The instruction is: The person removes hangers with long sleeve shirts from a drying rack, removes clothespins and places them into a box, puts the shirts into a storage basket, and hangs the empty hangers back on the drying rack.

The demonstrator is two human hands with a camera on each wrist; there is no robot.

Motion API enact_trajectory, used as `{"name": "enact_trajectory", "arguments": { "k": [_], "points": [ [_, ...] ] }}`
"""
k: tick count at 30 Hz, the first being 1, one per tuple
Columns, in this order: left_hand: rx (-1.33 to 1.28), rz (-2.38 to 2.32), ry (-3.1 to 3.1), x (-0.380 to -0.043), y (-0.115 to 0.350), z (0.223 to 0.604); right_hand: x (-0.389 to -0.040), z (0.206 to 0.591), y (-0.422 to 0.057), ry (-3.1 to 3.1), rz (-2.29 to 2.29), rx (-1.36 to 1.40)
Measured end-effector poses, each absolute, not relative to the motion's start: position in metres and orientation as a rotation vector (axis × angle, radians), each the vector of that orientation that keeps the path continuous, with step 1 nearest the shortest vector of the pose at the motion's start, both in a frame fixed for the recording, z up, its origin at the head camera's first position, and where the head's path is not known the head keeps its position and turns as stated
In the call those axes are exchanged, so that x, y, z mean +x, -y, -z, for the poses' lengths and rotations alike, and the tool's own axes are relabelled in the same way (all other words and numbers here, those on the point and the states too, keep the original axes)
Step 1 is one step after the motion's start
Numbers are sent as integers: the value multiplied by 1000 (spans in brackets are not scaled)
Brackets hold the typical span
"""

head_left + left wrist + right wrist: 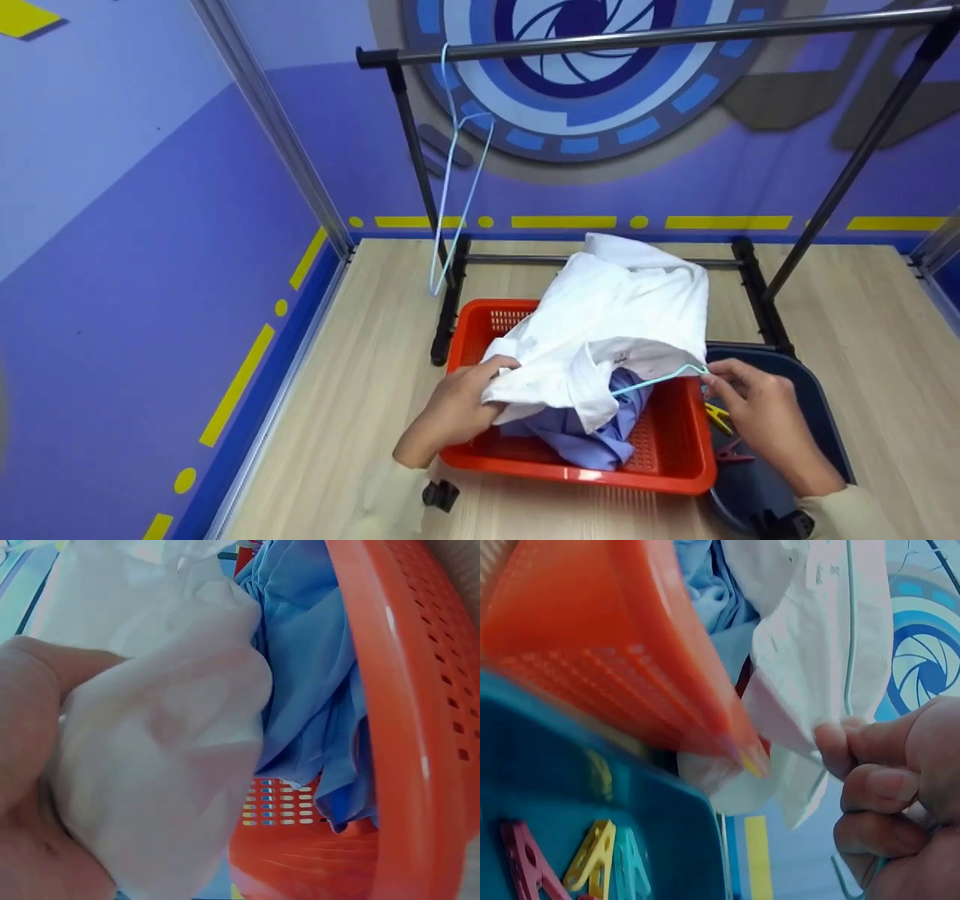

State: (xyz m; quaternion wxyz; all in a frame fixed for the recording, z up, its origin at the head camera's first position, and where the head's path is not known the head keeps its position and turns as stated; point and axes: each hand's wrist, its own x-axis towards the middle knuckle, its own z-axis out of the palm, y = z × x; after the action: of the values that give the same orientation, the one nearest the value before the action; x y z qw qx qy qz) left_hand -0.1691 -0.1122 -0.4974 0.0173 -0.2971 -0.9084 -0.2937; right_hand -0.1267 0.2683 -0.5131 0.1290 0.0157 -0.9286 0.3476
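Note:
A white collared shirt is spread over the red basket. My left hand grips the shirt's near left edge, thumb on top of the cloth; in the left wrist view the white fabric bunches between thumb and fingers. My right hand pinches a light-blue wire hanger at the right of the shirt. Part of that hanger runs inside the shirt's opening and is hidden by cloth. Below the shirt, a blue garment lies crumpled in the basket.
A dark blue tub right of the basket holds clothespins, among them a yellow clothespin and a red clothespin. Behind stands a garment rack with another wire hanger at its left end. A wall panel rises at the left.

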Motion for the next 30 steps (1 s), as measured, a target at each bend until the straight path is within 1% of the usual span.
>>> {"name": "enact_trajectory", "arguments": {
  "k": [6,10,13,19,30],
  "points": [
    [-904,937,2835,-157,103,481,-125,508,-258,2755,-1012,18],
    [-806,906,2823,-146,79,466,-123,506,-253,2762,-1015,10],
    [-751,793,2826,-139,55,461,-121,505,-247,2752,-1045,-2],
    [-626,530,2728,-138,23,467,-117,503,-238,2723,-1085,-2],
    [-451,421,2694,-147,10,480,-114,503,-228,2662,-1039,-17]
  ]
}}
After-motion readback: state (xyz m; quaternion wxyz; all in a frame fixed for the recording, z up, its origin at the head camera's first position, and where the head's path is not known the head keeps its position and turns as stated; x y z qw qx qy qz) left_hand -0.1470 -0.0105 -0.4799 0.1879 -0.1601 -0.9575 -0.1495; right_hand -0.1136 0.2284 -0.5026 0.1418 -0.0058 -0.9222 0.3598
